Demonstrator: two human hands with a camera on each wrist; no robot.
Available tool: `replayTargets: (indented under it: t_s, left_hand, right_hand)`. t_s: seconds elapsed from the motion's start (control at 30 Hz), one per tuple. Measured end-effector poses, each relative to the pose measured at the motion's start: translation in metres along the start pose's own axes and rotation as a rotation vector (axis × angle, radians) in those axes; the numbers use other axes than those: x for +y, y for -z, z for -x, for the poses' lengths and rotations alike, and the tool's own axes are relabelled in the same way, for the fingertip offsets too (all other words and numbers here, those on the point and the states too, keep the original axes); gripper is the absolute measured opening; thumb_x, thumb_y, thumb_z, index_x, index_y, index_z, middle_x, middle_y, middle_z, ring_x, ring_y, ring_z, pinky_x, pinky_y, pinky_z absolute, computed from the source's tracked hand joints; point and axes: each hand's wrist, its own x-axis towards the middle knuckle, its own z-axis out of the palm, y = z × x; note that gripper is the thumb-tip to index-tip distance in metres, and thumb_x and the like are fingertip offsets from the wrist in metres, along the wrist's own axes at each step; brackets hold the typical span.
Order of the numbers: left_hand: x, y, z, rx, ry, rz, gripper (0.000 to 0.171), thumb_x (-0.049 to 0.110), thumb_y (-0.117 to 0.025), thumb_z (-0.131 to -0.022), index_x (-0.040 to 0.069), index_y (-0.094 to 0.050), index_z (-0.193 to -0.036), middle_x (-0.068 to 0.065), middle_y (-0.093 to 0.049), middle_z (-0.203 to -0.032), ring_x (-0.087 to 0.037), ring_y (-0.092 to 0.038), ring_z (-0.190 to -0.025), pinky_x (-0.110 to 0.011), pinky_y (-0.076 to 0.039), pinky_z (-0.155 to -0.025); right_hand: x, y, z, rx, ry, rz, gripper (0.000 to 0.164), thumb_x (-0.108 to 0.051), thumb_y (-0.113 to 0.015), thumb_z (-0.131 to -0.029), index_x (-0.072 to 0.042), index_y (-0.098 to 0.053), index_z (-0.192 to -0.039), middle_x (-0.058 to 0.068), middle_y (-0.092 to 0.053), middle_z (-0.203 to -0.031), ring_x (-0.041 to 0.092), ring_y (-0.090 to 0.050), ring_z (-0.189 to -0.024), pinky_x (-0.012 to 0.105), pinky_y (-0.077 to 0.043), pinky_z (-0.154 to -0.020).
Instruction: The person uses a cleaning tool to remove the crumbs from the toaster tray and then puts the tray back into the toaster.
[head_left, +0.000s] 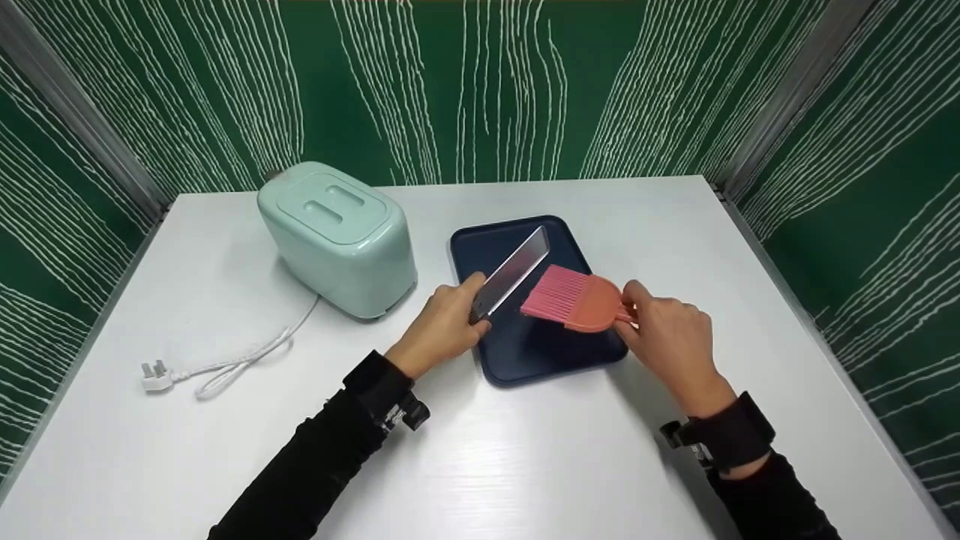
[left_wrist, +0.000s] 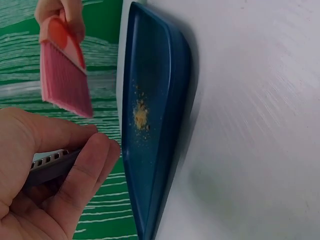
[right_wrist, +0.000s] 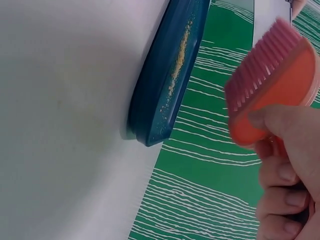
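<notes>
A thin, flat metal crumb tray (head_left: 514,274) stands tilted on edge above a dark blue tray (head_left: 540,352). My left hand (head_left: 444,324) pinches its dark end between thumb and fingers; a row of slots shows there in the left wrist view. My right hand (head_left: 675,343) grips the handle of a small orange brush (head_left: 596,304) with pink bristles. The bristles point left, toward the metal piece and apart from it. Yellowish crumbs (left_wrist: 140,117) lie scattered on the blue tray's floor, also seen as a streak in the right wrist view.
A mint green toaster (head_left: 337,240) stands at the back left of the white table (head_left: 465,480). Its white cord (head_left: 232,364) runs forward to a plug (head_left: 156,377) lying on the left. Green panels with white lines (head_left: 510,90) enclose the back and sides.
</notes>
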Motion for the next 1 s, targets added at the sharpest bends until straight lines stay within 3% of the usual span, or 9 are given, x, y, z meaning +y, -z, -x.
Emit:
replayTargets:
  t_s: [0.17, 0.3, 0.43, 0.53, 1.0]
  left_hand:
    - [-0.0008, -0.001, 0.0002, 0.007, 0.004, -0.003, 0.033, 0.004, -0.081, -0.088, 0.006, -0.055, -0.109, -0.009, -0.069, -0.083, -0.023, -0.061, -0.076, -0.037, -0.05, -0.066]
    - [-0.0008, -0.0019, -0.0001, 0.007, 0.01, -0.014, 0.033, 0.004, -0.081, -0.088, 0.006, -0.055, -0.108, -0.009, -0.069, -0.082, -0.024, -0.062, -0.076, -0.039, -0.051, -0.066]
    - [-0.0003, -0.0026, -0.0007, -0.009, 0.02, -0.013, 0.033, 0.004, -0.081, -0.089, 0.006, -0.055, -0.108, -0.009, -0.069, -0.083, -0.024, -0.063, -0.077, -0.039, -0.051, -0.067]
    - [-0.0002, -0.0032, -0.0011, -0.02, 0.007, -0.016, 0.033, 0.003, -0.081, -0.089, 0.006, -0.055, -0.11, -0.011, -0.069, -0.084, -0.025, -0.062, -0.077, -0.039, -0.051, -0.067]
    - [-0.0036, -0.0042, 0.0028, -0.01, -0.13, -0.118, 0.032, -0.006, -0.076, -0.089, 0.006, -0.055, -0.111, -0.014, -0.07, -0.082, -0.03, -0.069, -0.076, -0.046, -0.056, -0.065]
  right_hand:
    - [0.0003, -0.0013, -0.0013, 0.031, -0.002, 0.0, 0.04, -0.024, -0.088, -0.09, -0.008, -0.059, -0.111, 0.008, -0.05, -0.052, 0.018, -0.036, -0.044, 0.029, -0.024, -0.045]
    - [0.0001, -0.0027, -0.0021, 0.054, 0.015, -0.013, 0.042, -0.026, -0.089, -0.09, -0.014, -0.062, -0.12, 0.011, -0.059, -0.057, 0.019, -0.04, -0.044, 0.031, -0.027, -0.043]
    - [-0.0001, -0.0045, -0.0026, 0.09, 0.042, -0.018, 0.04, -0.027, -0.089, -0.089, -0.017, -0.067, -0.121, 0.015, -0.072, -0.068, 0.027, -0.054, -0.046, 0.039, -0.038, -0.041]
    - [-0.0001, -0.0055, -0.0032, 0.098, 0.045, -0.016, 0.04, -0.026, -0.089, -0.088, -0.018, -0.068, -0.121, 0.015, -0.073, -0.071, 0.032, -0.059, -0.05, 0.044, -0.042, -0.041]
    - [0.0029, -0.0076, -0.0028, 0.088, 0.038, 0.002, 0.038, -0.016, -0.092, -0.084, -0.016, -0.072, -0.117, 0.015, -0.079, -0.081, 0.037, -0.066, -0.055, 0.046, -0.046, -0.042]
